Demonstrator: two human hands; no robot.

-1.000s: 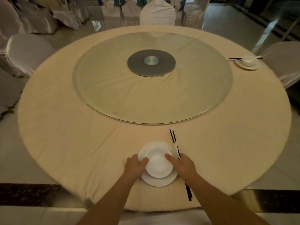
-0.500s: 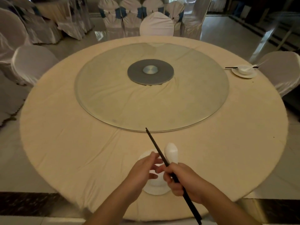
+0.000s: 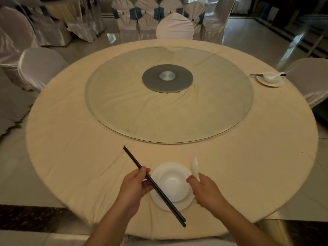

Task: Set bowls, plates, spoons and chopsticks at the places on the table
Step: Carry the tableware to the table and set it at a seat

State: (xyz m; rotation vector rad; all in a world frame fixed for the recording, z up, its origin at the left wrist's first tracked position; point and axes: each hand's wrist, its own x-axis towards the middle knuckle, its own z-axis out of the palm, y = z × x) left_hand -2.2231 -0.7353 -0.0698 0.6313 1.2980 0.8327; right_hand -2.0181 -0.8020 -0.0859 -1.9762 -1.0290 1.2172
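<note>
A white bowl [image 3: 171, 185] sits on a white plate [image 3: 184, 203] near the table's front edge. My left hand [image 3: 134, 188] grips a pair of black chopsticks [image 3: 134, 161] that slant across the plate's left side. My right hand [image 3: 206, 191] holds a white spoon [image 3: 194, 166] upright just right of the bowl. At the far right a second setting [image 3: 269, 79] of plate, bowl, spoon and chopsticks lies on the cloth.
The round table [image 3: 71, 139] has a cream cloth and a glass turntable [image 3: 124, 96] with a grey hub [image 3: 167, 78]. White-covered chairs stand at the left [image 3: 39, 68], the back [image 3: 174, 27] and the right [image 3: 308, 79].
The chopsticks passed from my right hand to my left and swung left. My right hand kept the spoon and moved right, uncovering the bowl and plate.
</note>
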